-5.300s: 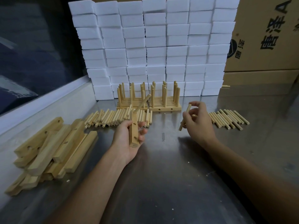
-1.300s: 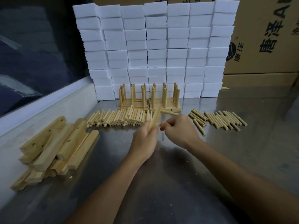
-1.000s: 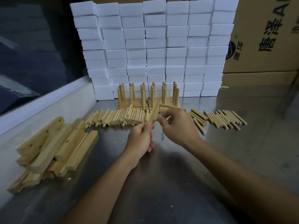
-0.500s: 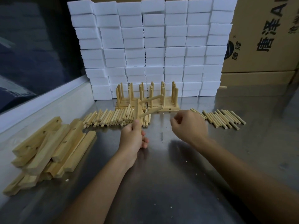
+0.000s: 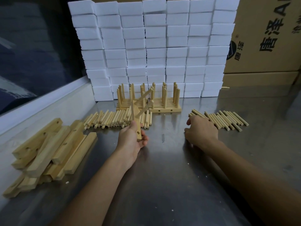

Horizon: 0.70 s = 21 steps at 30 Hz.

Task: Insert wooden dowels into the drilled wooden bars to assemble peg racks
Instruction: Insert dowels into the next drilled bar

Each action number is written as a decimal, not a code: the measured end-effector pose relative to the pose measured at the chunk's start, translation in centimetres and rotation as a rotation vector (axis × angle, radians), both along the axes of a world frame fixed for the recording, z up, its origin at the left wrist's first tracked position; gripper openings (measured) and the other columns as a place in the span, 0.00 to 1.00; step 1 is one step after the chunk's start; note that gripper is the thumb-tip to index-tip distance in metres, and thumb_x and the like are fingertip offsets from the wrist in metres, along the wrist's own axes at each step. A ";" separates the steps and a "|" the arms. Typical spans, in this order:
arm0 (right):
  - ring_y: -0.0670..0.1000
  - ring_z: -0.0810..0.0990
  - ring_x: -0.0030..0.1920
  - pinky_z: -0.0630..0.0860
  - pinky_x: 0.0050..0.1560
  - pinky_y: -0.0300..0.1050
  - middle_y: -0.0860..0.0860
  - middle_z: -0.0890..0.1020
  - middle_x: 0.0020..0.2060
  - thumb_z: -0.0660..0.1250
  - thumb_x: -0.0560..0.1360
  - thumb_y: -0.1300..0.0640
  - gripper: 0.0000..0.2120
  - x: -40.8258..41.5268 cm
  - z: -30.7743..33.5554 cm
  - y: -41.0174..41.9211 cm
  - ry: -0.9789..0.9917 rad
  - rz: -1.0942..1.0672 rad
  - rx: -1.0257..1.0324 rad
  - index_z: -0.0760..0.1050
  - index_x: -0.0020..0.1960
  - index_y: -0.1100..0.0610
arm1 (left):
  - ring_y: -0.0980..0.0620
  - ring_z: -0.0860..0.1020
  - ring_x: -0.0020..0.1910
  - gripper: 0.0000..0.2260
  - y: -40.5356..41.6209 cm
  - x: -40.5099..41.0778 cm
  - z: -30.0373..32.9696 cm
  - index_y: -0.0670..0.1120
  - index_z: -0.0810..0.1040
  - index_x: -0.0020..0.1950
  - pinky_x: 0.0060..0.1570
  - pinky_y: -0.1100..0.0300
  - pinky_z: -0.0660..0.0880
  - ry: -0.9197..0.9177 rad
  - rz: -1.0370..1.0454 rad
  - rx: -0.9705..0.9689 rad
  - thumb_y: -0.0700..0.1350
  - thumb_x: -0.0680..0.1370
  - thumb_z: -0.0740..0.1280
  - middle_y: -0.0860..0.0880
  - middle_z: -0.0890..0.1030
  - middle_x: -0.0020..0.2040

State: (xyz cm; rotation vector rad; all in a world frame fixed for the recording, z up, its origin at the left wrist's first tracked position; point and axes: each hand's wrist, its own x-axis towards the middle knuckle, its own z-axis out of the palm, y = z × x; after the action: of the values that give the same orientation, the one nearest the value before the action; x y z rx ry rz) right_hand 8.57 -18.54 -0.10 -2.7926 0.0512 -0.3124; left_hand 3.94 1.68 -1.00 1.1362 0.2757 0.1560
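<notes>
My left hand [image 5: 130, 141] keeps a clamped grip on the drilled bar [image 5: 136, 123] at desk centre, holes exposed, two dowels [image 5: 144, 101] seated, while my right hand [image 5: 201, 132], fingers loose, empty, reaches toward the spare dowels [image 5: 223, 119] at two o'clock.

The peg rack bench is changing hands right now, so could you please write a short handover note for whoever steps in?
Left hand grips a drilled pale wooden bar upright; two round wooden dowels are seated in it, and one lower hole shows empty.
Right hand holds nothing and reaches the right pile of loose dowels.
More loose dowels lie centre-left; undrilled-side stack of blank bars lies far left.
Done: finished peg racks stand by the white foam blocks.
Left: fill this bar, then the stack.
</notes>
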 end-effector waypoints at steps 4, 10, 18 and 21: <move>0.53 0.75 0.45 0.74 0.41 0.47 0.52 0.76 0.48 0.70 0.75 0.54 0.10 -0.2 0.2 -0.6 -0.115 -0.068 -0.044 0.76 0.54 0.57 | 0.50 0.72 0.29 0.17 0.1 -0.1 0.1 0.37 0.76 0.55 0.23 0.62 0.71 0.003 -0.012 -0.023 0.49 0.85 0.56 0.45 0.73 0.35; 0.53 0.80 0.45 0.80 0.48 0.50 0.53 0.81 0.46 0.69 0.77 0.57 0.10 0.1 0.4 -0.9 0.057 -0.036 0.047 0.77 0.57 0.57 | 0.50 0.73 0.30 0.16 0.1 -0.2 0.1 0.37 0.76 0.55 0.24 0.61 0.72 0.004 -0.019 -0.028 0.49 0.85 0.57 0.45 0.74 0.35; 0.48 0.77 0.42 0.78 0.40 0.43 0.50 0.76 0.49 0.61 0.78 0.68 0.26 0.5 0.8 0.3 0.092 0.138 0.499 0.64 0.74 0.54 | 0.51 0.74 0.29 0.16 0.2 0.0 -0.1 0.37 0.77 0.53 0.24 0.61 0.72 0.007 -0.019 -0.022 0.49 0.85 0.56 0.45 0.75 0.34; 0.53 0.79 0.42 0.83 0.50 0.54 0.53 0.75 0.42 0.60 0.78 0.71 0.29 0.4 0.6 0.6 0.132 0.155 0.704 0.62 0.74 0.51 | 0.51 0.74 0.28 0.17 0.2 0.1 -0.1 0.37 0.76 0.54 0.24 0.61 0.72 0.006 -0.023 -0.029 0.49 0.85 0.56 0.45 0.75 0.33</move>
State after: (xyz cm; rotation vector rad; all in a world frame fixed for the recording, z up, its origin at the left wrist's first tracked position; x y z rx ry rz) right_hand 8.93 -17.97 0.51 -2.0975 -0.0221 -0.0493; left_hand 3.99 1.93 -1.10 1.1110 0.2687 0.1278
